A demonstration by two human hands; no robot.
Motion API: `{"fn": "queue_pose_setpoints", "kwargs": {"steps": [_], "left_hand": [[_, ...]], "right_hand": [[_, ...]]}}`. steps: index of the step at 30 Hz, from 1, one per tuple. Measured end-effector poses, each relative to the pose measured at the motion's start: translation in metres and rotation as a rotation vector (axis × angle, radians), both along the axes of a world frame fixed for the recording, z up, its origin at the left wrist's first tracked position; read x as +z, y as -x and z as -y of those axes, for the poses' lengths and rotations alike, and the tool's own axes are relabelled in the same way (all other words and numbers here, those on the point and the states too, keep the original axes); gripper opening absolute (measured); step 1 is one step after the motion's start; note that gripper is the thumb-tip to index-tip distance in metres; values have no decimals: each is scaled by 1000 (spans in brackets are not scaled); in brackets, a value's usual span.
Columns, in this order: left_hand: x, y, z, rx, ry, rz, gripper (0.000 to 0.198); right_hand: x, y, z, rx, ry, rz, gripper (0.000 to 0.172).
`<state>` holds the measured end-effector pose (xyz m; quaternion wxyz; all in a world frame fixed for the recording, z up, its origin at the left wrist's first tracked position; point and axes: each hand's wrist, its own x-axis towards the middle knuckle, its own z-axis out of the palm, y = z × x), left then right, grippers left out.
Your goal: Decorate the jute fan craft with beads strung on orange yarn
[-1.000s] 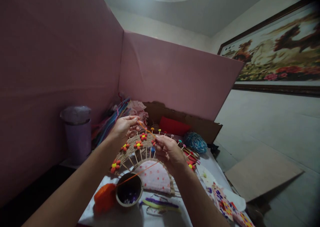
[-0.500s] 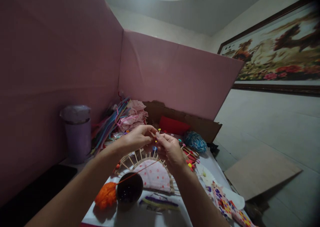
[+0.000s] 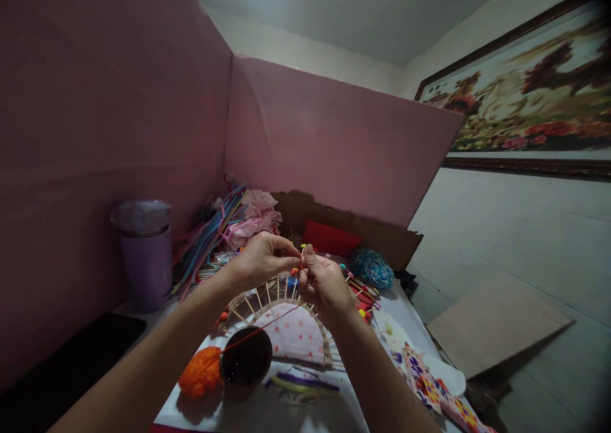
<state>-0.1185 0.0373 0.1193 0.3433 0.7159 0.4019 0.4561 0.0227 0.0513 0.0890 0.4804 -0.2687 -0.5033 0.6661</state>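
Observation:
My left hand (image 3: pixel 267 259) and my right hand (image 3: pixel 328 288) meet fingertip to fingertip above a half-round piece with wooden sticks (image 3: pixel 260 298) fanning from its rim. Both hands are closed in a pinch on orange yarn, though the exact grip between the fingertips is small and partly hidden. From my right hand a taut strand of orange yarn (image 3: pixel 267 324) slants down to an orange yarn ball (image 3: pixel 200 372). Pink polka-dot fabric (image 3: pixel 293 334) fills the half-round piece. A dark bowl (image 3: pixel 247 356) stands beside the ball, beneath the strand.
Purple and yellow-green strips (image 3: pixel 304 383) lie in front. A blue yarn ball (image 3: pixel 372 268) and a red item (image 3: pixel 331 237) sit at the back by cardboard. On the left are a lilac tumbler (image 3: pixel 146 255) and pipe cleaners (image 3: pixel 210 235); flowered fabric (image 3: pixel 432 385) lies at right.
My fingertips have shifted slightly: the left fingers reach straighter toward the right hand, and my right thumb has lifted upright. The yarn ball and bowl stay where they were.

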Motion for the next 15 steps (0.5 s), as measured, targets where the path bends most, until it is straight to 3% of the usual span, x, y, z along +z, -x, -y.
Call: {"fn": "queue_pose_setpoints", "kwargs": {"steps": [8,15], "left_hand": [[2,6,1,103,-77,-164,10],[-2,7,-3,121,-29,-98,4]], "right_hand": [[-2,0,0,-5,-3,43,46],[-1,0,1,32,-24,35,38]]}}
